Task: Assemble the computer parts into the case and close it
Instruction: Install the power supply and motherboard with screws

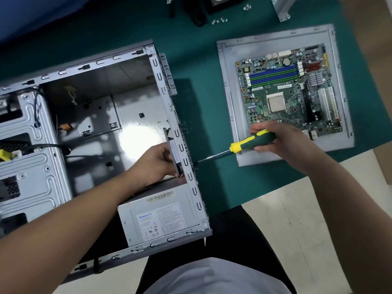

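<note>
An open computer case (84,115) lies on its side across the left half of the green tabletop (201,98), its drive cage (27,153) at nine o'clock with black cables running out of it. At the case's six o'clock corner sits a grey power supply (161,213), label up. The left hand (157,162) reaches inside the case and grips a small flat part (172,149), pressing it against the inner face of the case's three o'clock wall. From outside that wall, a screwdriver (239,145) with a green and yellow handle points at nine o'clock, its tip touching the wall just opposite the left hand. The right hand (275,141) is curled round the handle. Behind it, at the tabletop's three o'clock side, a grey side panel (231,81) lies flat with a green motherboard (290,90) resting on it. Toward twelve o'clock, loose screws (219,20) lie scattered near a black object cut off by the edge, and a grey metal bracket (283,7) lies at one o'clock.
</note>
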`<control>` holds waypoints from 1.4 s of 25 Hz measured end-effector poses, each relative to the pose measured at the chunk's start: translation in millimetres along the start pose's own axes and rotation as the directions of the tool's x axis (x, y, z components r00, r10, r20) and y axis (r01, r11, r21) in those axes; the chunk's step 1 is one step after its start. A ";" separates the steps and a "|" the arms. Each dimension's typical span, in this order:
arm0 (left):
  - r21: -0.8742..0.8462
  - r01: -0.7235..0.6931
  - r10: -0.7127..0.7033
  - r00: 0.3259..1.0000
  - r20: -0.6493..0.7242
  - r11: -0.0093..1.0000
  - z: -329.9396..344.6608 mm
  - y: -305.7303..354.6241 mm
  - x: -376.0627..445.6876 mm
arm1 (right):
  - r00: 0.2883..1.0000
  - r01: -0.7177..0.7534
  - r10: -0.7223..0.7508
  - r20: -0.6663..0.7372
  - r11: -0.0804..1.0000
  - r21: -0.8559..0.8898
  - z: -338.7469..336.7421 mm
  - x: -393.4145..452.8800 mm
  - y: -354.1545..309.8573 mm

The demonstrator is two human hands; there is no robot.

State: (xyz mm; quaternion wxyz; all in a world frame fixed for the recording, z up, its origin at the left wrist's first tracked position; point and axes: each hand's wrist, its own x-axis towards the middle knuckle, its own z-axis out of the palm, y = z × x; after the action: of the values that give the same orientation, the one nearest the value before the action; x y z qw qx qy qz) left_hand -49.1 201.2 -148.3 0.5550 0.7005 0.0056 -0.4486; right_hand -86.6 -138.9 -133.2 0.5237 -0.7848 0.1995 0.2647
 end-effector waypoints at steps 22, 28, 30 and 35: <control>0.850 -0.526 0.606 0.664 0.438 -0.038 -29.8 10.8 -3.2 | 0.992 -0.117 0.105 0.072 0.976 0.184 5.8 -10.3 6.4; 0.834 -0.545 0.657 0.597 0.461 -0.089 -27.4 7.2 -0.9 | 0.972 -0.187 0.120 0.204 0.919 0.347 -8.0 -8.3 7.8; 0.836 -0.542 0.667 0.591 0.453 -0.088 -27.3 5.5 -0.6 | 0.983 -0.148 0.139 0.118 0.986 0.073 -5.3 -7.4 6.1; 0.842 -0.533 0.678 0.587 0.442 -0.087 -26.4 1.4 0.1 | 0.984 -0.093 0.035 0.174 0.938 0.335 -7.4 -2.5 1.3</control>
State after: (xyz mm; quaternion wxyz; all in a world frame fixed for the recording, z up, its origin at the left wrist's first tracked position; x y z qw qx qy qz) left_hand -32.0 221.2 -147.8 0.1658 0.8258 -0.5390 -0.0116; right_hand -87.9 -146.1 -130.3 0.6576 -0.6505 0.2237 0.3072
